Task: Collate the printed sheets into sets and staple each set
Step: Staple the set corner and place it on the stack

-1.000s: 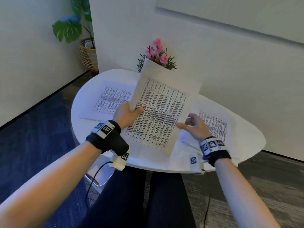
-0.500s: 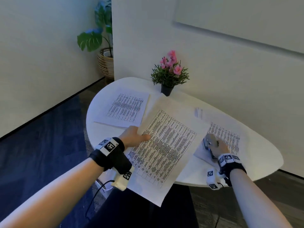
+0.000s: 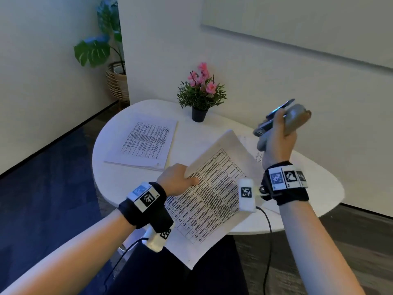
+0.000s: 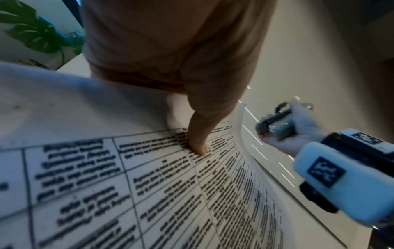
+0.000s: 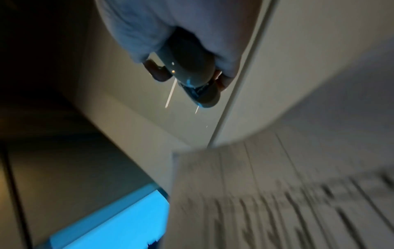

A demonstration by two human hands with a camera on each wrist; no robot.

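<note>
The collated set (image 3: 209,194) lies at an angle over the near edge of the white table (image 3: 136,182), its lower corner hanging off toward the person's lap and its far corner curling upward. That tilt looks deliberate: it seems meant to turn the far corner toward the right side, where a staple would go. The left hand (image 3: 176,179) grasps the set by its left edge — thumb (image 4: 198,143) pressed on the printed grid, the other fingers hidden beneath the paper — which would keep the pages squared and stop them sliding apart.

The right hand (image 3: 278,137) is clenched round the stapler (image 3: 276,120), fingers wrapped about its body, held up in the air well clear of the paper. Its metal nose appears to point left and down toward the set, so it seems ready to be brought to the raised corner — the step in hand is probably stapling.

Further out, a stack of printed sheets (image 3: 144,143) lies flat on the table's left side, and more sheets (image 3: 258,156) peek out behind the right forearm, likely pages awaiting collation. A small potted plant with pink flowers (image 3: 201,92) stands at the table's back edge by the wall, and a large leafy plant in a woven basket (image 3: 117,81) sits on the floor in the corner.
</note>
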